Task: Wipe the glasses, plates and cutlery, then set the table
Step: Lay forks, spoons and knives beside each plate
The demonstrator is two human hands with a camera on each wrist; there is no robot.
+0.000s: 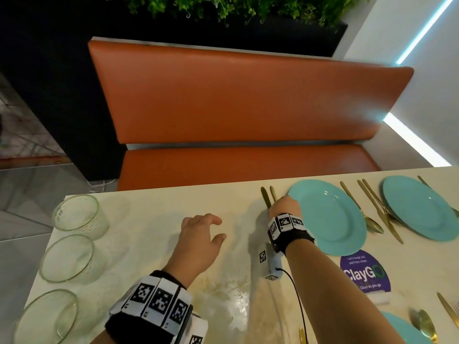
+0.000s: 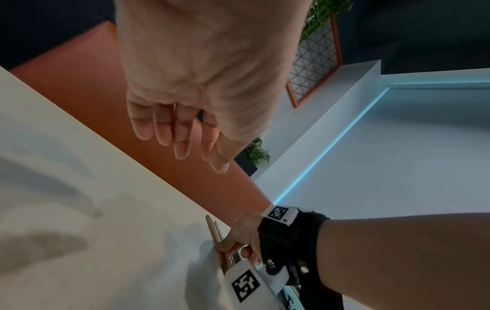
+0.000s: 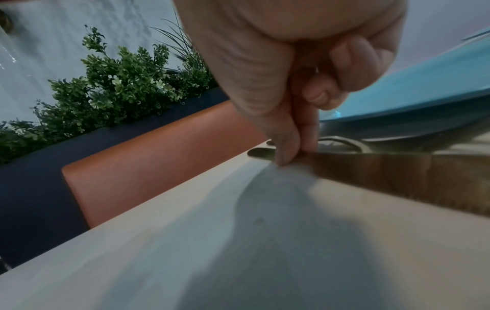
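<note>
Gold cutlery (image 1: pixel 268 197) lies on the table (image 1: pixel 154 219) left of the turquoise plate (image 1: pixel 330 217), pinched by the right hand (image 1: pixel 285 206) while the left hand (image 1: pixel 198 240) hovers slack and empty, so this looks like place-setting, and next comes straightening, then letting go.

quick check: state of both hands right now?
Left hand: open, fingers relaxed, holding nothing, over the table.
Right hand: fingers pinch the gold knife lying on the table beside the teal plate.
</note>
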